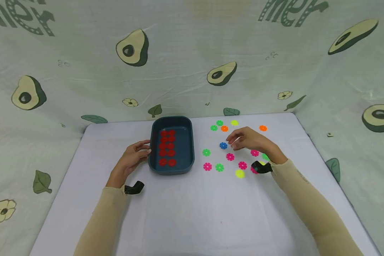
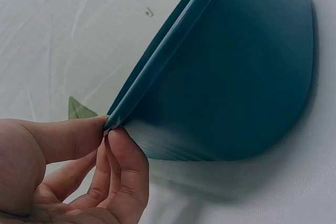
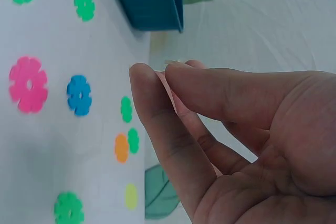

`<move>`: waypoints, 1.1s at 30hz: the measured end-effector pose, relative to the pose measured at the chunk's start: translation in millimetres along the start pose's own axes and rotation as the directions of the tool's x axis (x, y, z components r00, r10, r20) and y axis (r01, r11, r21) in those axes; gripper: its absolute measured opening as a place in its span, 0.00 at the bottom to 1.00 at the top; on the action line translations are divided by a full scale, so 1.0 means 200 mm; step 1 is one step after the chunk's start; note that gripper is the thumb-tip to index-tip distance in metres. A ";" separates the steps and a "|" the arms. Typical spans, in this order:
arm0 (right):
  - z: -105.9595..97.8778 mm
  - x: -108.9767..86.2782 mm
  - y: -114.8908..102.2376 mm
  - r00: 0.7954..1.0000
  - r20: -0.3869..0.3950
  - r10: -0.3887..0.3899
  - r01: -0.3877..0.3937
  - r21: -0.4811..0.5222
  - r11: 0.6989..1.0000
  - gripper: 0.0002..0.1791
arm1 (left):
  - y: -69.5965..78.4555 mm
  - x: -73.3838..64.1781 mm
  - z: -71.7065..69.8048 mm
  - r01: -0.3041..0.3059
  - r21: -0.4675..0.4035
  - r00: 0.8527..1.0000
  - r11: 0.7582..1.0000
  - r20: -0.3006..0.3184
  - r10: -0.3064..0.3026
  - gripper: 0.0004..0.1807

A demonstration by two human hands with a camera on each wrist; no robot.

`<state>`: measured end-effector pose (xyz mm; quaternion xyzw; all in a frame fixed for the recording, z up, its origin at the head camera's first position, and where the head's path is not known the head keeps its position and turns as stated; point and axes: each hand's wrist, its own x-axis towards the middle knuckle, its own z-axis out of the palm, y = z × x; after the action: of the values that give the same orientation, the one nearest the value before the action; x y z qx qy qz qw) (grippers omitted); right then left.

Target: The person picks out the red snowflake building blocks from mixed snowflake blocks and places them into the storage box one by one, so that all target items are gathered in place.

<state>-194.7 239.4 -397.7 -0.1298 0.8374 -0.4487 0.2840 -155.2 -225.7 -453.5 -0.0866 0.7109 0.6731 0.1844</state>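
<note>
A dark teal rectangular tray [image 1: 187, 142] stands on the white table, with two columns of red flower-shaped discs [image 1: 162, 153] inside. At its left edge my left hand [image 2: 123, 177] pinches the rim between thumb and fingers. My right hand [image 1: 248, 138] hovers over the loose discs to the right, thumb and index tips close together with a slim gap and nothing seen between them. A blue flower-shaped disc [image 1: 223, 145] lies just left of those fingertips; the right wrist view also shows that blue disc [image 3: 79, 95] flat on the table, apart from the hand.
Around the right hand lie several green discs [image 1: 219, 167], pink discs [image 1: 207, 166], yellow discs [image 1: 240, 173] and orange discs [image 1: 263, 128]. Some are partly hidden under the right wrist. A cloth with avocado prints [image 1: 132, 48] hangs behind and beside the table.
</note>
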 end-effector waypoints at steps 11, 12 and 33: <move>-0.11 -0.14 0.18 0.988 -0.122 0.095 -0.096 -0.002 0.995 0.23 | -0.01 -0.01 -0.01 0.002 0.012 1.000 1.000 -0.003 -0.002 0.33; -0.12 -0.15 0.20 0.986 -0.139 0.095 -0.095 0.006 0.995 0.23 | -0.01 -0.01 -0.01 0.003 0.010 1.000 1.000 -0.003 -0.003 0.33; -0.24 -0.27 0.45 0.918 -0.352 0.184 -0.164 0.086 0.983 0.25 | -0.05 -0.02 -0.01 0.016 -0.023 0.999 1.000 -0.033 -0.017 0.31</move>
<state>-176.1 348.8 -431.4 0.0367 0.8707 -0.4606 0.1686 -148.9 -228.3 -460.7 -0.1055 0.7055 0.6780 0.1772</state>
